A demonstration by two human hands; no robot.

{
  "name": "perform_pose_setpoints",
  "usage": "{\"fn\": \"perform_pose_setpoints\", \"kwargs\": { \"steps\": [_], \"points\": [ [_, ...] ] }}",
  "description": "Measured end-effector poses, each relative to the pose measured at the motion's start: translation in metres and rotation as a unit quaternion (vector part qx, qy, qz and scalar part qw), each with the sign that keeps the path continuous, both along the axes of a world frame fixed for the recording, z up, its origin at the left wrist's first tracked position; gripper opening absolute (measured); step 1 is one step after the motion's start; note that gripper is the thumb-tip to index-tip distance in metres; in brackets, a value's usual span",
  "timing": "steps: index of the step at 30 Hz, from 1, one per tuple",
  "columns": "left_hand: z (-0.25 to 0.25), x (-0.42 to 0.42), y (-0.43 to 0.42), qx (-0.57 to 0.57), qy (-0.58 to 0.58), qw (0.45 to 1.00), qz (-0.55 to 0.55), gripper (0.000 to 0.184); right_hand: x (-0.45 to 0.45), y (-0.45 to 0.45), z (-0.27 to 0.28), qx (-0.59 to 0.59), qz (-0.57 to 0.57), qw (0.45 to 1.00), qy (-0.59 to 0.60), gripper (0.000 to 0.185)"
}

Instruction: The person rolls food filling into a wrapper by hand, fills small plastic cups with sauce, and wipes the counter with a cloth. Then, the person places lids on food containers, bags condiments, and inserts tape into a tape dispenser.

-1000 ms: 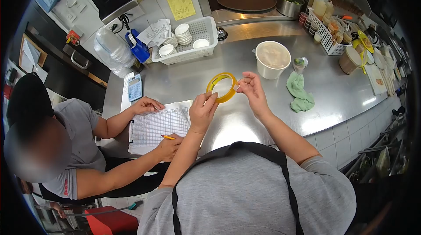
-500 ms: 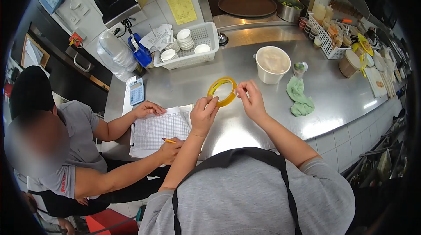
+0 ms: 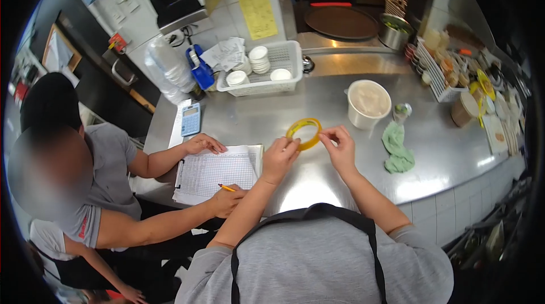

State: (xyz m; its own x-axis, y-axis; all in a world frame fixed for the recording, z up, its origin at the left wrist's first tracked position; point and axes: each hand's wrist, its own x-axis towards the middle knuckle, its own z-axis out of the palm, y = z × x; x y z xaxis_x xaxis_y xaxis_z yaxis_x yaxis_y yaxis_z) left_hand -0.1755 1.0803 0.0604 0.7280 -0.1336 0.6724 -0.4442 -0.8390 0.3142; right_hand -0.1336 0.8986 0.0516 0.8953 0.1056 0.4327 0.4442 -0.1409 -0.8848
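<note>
A roll of yellow tape (image 3: 310, 144) is held up above the steel counter, its ring tilted toward me. My left hand (image 3: 280, 160) grips its lower left side between thumb and fingers. At the right edge of the roll, the fingertips of my right hand (image 3: 341, 149) are pinched together against the tape; whether a loose end lies between them is too small to see. Beyond my right hand stands a white tub (image 3: 369, 104) with a pale lid. A crumpled green cloth (image 3: 398, 148) and a small clear cup (image 3: 402, 112) are to its right.
At my left a co-worker holds a pen (image 3: 227, 187) over a clipboard of gridded paper (image 3: 216, 173). A blue calculator (image 3: 191, 120) and a white basket (image 3: 261, 86) with small cups stand behind. Far right sits another basket (image 3: 436, 74); a round brown tray (image 3: 340, 22) lies at the back.
The view has shifted, so the counter things appear farther right and lower. My right fingers have closed in on the roll's edge. More of another person shows at the lower left.
</note>
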Motion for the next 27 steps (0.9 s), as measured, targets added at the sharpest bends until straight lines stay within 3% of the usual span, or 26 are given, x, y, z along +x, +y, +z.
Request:
{"fn": "perform_pose_setpoints", "kwargs": {
  "steps": [4, 10, 12, 17, 18, 19, 21, 22, 24, 25, 27],
  "points": [
    [-0.015, 0.012, -0.005, 0.047, 0.028, 0.998, -0.007, 0.024, 0.011, 0.004, -0.019, 0.042, -0.005, 0.998, 0.04, 0.01],
    [-0.038, 0.04, -0.014, 0.067, 0.099, 0.993, -0.009, 0.021, 0.03, 0.002, -0.046, -0.04, -0.07, 0.996, 0.041, 0.006],
    [-0.039, 0.049, -0.012, 0.097, 0.202, 0.974, -0.032, 0.028, 0.044, -0.002, -0.063, -0.056, -0.068, 0.995, 0.039, 0.005],
    [0.008, 0.108, 0.036, -0.012, 0.159, 0.987, -0.024, 0.052, 0.063, -0.026, -0.085, -0.078, -0.087, 0.993, 0.019, 0.003],
    [0.024, 0.127, 0.061, -0.006, 0.075, 0.996, 0.043, 0.049, 0.063, -0.03, -0.087, -0.073, -0.077, 0.994, 0.04, 0.004],
    [0.052, 0.144, 0.086, -0.055, 0.083, 0.988, 0.122, 0.048, 0.062, -0.034, -0.088, -0.068, -0.066, 0.993, 0.063, 0.005],
    [0.057, 0.193, 0.167, 0.011, -0.117, 0.964, 0.239, 0.047, 0.06, -0.038, -0.084, -0.079, -0.053, 0.992, 0.085, 0.006],
    [0.068, 0.206, 0.196, -0.069, -0.083, 0.948, 0.298, 0.06, 0.063, -0.035, -0.084, -0.079, -0.055, 0.992, 0.084, 0.006],
    [0.049, 0.23, 0.24, -0.116, -0.137, 0.872, 0.454, 0.076, 0.062, -0.034, -0.087, -0.062, -0.056, 0.992, 0.09, 0.006],
    [0.033, 0.245, 0.26, -0.117, -0.141, 0.873, 0.452, 0.076, 0.063, -0.034, -0.088, -0.078, -0.066, 0.991, 0.089, 0.005],
    [0.002, 0.268, 0.292, -0.247, -0.083, 0.847, 0.463, 0.086, 0.062, -0.035, -0.085, -0.086, -0.062, 0.99, 0.092, 0.005]
  ]
}}
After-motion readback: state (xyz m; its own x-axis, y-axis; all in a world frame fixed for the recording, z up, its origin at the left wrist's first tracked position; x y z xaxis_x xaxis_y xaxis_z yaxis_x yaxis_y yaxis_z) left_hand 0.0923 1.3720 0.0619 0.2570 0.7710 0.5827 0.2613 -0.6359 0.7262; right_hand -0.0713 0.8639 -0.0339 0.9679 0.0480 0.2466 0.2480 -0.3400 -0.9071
